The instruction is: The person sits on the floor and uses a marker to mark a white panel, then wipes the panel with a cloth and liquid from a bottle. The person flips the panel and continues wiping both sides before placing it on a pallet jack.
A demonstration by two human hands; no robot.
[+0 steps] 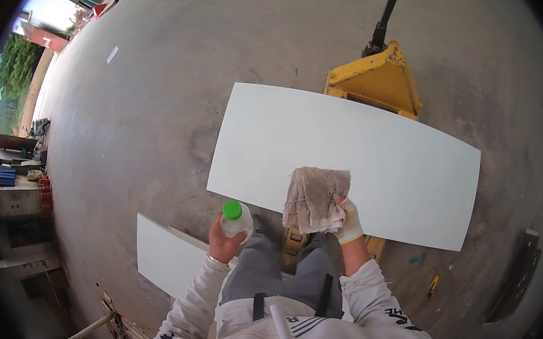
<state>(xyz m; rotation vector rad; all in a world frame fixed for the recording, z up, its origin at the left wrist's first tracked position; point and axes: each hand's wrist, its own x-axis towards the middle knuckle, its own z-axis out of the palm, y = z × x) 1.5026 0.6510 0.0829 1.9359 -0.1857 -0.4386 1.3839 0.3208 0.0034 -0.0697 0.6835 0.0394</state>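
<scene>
My left hand (222,240), bare, is wrapped round a clear plastic bottle (239,223) with a bright green cap (232,210). A folded, brownish-pink towel cloth (314,198) is in my right hand (349,223), which wears a white knitted work glove with a yellow cuff edge. Beneath the cloth lies a large, flat white panel (345,137); the cloth overlaps its near edge. Whether the cloth touches the panel, I cannot tell. The bottle is held just outside the panel's near left corner.
Under the panel stands a yellow pallet jack (376,78) with a black handle. Another white panel (173,261) lies at my lower left. A small yellow-handled tool (434,285) and a blue scrap (417,259) rest on the concrete floor at right. Shelving and clutter line the left wall.
</scene>
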